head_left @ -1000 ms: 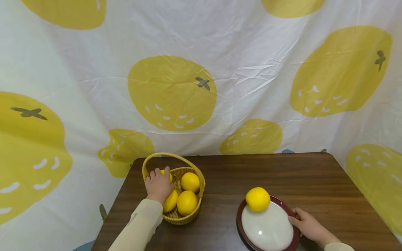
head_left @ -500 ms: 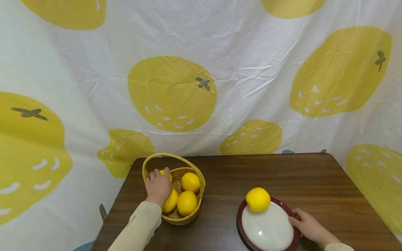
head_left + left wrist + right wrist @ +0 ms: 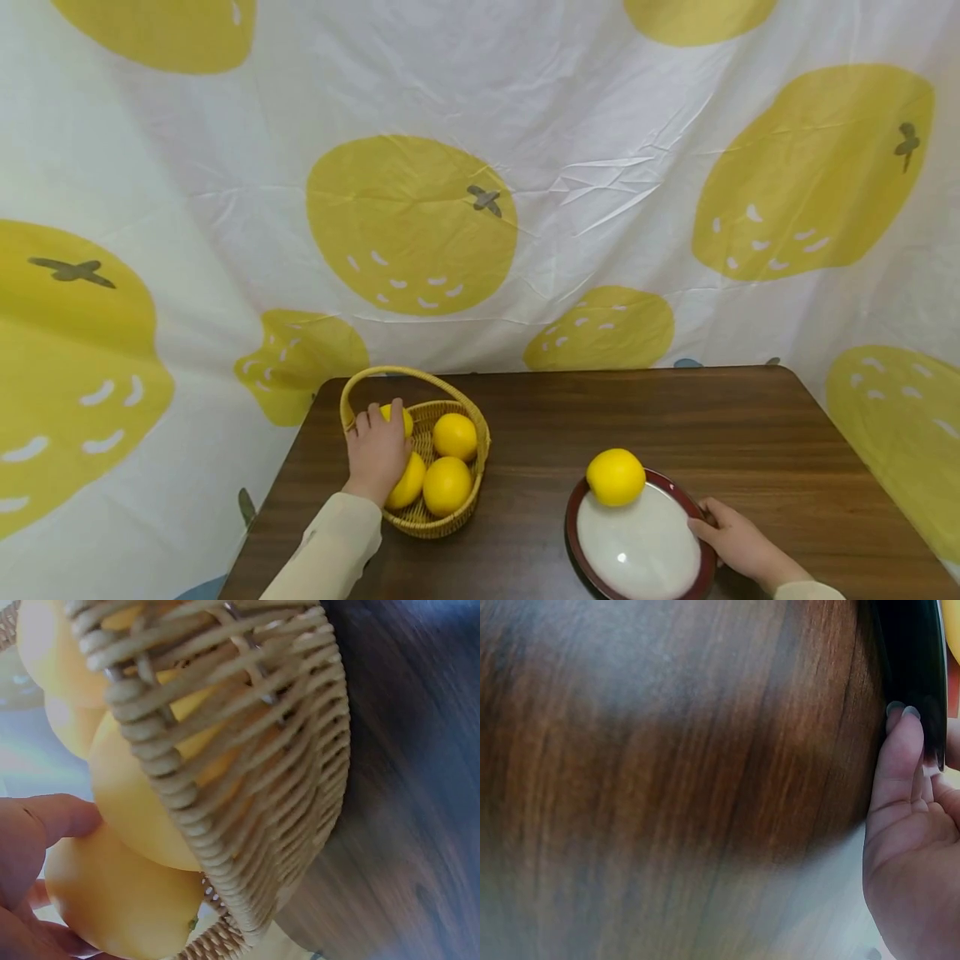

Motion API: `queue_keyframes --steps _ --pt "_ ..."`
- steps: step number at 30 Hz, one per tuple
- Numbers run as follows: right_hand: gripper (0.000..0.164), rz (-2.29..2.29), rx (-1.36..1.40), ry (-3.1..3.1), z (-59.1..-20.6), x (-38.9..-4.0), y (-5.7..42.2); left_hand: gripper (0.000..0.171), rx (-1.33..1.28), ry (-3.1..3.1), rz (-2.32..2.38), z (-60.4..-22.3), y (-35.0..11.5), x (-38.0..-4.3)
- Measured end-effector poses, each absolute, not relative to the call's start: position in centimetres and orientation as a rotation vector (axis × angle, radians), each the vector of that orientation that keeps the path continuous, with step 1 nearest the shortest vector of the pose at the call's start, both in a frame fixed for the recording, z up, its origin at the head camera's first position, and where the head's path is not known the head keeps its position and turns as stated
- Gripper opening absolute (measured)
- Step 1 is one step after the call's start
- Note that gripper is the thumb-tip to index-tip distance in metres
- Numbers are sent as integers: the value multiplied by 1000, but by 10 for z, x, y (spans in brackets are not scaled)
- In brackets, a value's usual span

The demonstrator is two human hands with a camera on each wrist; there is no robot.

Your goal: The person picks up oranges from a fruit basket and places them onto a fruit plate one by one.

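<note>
1. White cloth, printed with large yellow shapes, hangs behind your work.

2. Below it, your bench is brown and wood-grained; basket and plate stand on it well apart.

3. The woven basket is on your left. Its handle arches up just beside your reach, and four yellow fruit show inside.

4. The plate, red-rimmed with a pale middle, is on your right; most of that middle is bare.

5. Your left hand is over the basket's left side, fingers curled around one fruit; your right hand pinches the plate's near-right rim, fingers underneath.

6. Your held fruit sits in the basket, touching a neighbour. The plate fruit rests at the far-left rim.

7. You seem to be at the grasping step, with the plate steadied. As I judge it, a transfer would call for a firm grip, a lift clear of neighbours, rim and handle, then a gentle release on the bare middle, lest the plate fruit roll off.
</note>
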State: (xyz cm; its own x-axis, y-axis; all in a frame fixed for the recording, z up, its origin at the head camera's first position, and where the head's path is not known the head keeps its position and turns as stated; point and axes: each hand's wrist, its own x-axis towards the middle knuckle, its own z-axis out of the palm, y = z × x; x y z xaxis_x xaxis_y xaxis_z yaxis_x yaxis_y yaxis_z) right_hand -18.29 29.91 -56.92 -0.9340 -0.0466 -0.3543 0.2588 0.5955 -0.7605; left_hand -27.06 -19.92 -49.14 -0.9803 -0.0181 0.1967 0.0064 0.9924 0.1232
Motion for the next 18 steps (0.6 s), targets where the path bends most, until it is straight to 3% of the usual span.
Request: queue_keyframes --steps 11,18 --pt "21 -1267 164 2510 -571 -183 300 68 -11 -2844 -654 -487 -193 -260" --pt "22 -1261 161 2528 -572 -183 299 74 -69 -2815 -718 -484 -188 -249"
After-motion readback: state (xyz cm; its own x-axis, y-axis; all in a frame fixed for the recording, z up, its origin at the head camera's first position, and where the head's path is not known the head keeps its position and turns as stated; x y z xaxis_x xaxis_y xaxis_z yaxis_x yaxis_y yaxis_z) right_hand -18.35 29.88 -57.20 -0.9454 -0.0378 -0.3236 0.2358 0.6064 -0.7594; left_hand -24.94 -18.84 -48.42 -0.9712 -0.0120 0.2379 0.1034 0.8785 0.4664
